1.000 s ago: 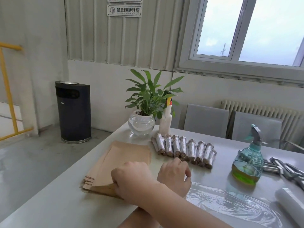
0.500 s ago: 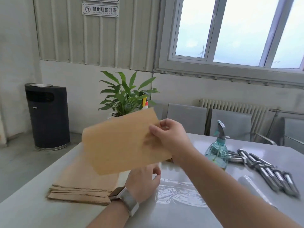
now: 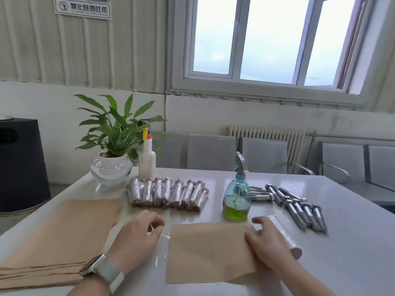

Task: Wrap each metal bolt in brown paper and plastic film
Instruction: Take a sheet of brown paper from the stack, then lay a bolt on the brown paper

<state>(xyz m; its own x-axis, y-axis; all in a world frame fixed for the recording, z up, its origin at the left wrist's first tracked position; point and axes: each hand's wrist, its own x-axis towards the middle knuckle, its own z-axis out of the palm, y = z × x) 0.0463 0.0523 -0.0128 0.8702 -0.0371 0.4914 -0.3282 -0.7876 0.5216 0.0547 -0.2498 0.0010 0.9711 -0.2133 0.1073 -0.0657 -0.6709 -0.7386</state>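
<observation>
Brown paper sheet (image 3: 208, 251) flat on table (image 3: 342, 263) — between both hands, right hand (image 3: 267, 244) on it

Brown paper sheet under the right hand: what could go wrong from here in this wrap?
1. The single brown paper sheet lies over clear plastic film that looks wrinkled at its left edge; creases could get rolled in.
2. The green-liquid spray bottle stands just behind the sheet; reaching for the bare metal bolts might tip it.
3. The right hand covers the sheet's right edge beside the film roll, which could get nudged away.
</observation>
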